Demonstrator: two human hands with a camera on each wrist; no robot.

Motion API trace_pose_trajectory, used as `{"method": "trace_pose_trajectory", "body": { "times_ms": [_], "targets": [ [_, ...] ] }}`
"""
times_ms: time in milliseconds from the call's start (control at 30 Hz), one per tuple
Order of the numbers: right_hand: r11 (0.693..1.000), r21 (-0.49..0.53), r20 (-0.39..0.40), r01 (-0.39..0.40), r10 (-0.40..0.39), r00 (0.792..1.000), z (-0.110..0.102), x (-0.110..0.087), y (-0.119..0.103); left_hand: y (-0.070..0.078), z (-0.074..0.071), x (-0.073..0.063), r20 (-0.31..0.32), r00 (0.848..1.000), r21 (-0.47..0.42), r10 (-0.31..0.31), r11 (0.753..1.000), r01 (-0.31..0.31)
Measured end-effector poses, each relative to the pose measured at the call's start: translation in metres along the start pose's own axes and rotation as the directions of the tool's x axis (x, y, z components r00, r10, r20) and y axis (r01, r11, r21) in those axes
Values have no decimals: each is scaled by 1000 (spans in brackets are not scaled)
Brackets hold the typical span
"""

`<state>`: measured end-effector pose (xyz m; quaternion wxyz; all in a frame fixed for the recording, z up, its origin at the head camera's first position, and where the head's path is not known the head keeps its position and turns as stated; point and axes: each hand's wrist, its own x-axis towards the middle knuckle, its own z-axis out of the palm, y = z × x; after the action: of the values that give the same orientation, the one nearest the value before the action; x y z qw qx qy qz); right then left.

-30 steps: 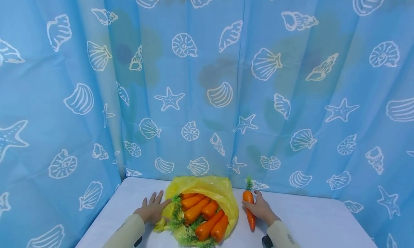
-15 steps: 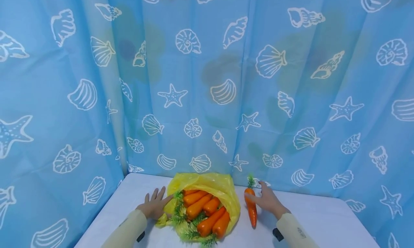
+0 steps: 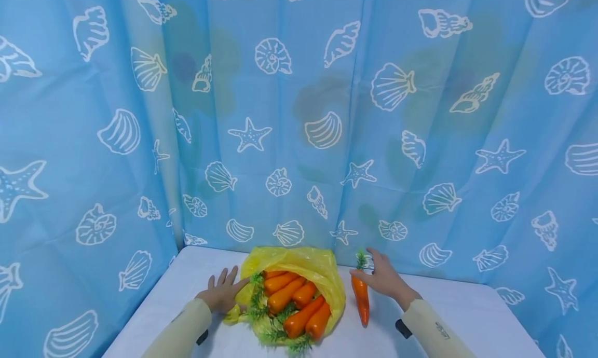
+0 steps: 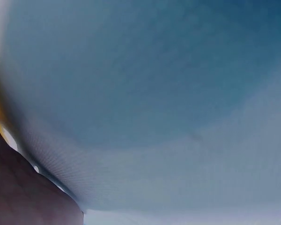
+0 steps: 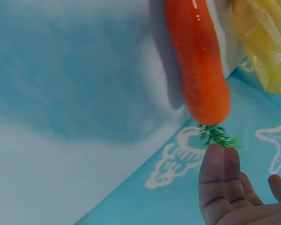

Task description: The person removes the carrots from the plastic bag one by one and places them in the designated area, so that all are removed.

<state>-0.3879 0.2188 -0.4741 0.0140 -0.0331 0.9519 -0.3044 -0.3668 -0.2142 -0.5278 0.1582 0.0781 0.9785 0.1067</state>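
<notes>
A single orange carrot with a green leafy top lies on the white table, its tip toward the person. My right hand is just right of its top end, fingers straight and thumb apart; in the right wrist view its fingertips overlap the leaves. To the left, a yellow plastic bag lies with its mouth toward the person, several carrots and green leaves showing inside. My left hand rests at the bag's left edge with fingers spread. Only part of that hand shows in the left wrist view.
White table under everything, ending at a blue curtain printed with white shells and starfish. The curtain also runs along the left side.
My right hand has let go of the carrot's body and moved up toward its leafy top. The carrot lies nearly where it was. My left hand has stayed by the bag.
</notes>
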Motion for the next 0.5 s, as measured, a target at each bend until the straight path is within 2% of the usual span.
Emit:
{"method": "trace_pose_trajectory", "body": {
  "times_ms": [233,500],
  "targets": [
    [998,37,8,59,-59,998,-6,-9,-9,-2,3,4,-11,1000,-2,-2,1000,2],
    [995,7,6,95,-95,995,-9,-14,-12,0,3,3,-13,1000,-3,-13,1000,13]
  ]
}}
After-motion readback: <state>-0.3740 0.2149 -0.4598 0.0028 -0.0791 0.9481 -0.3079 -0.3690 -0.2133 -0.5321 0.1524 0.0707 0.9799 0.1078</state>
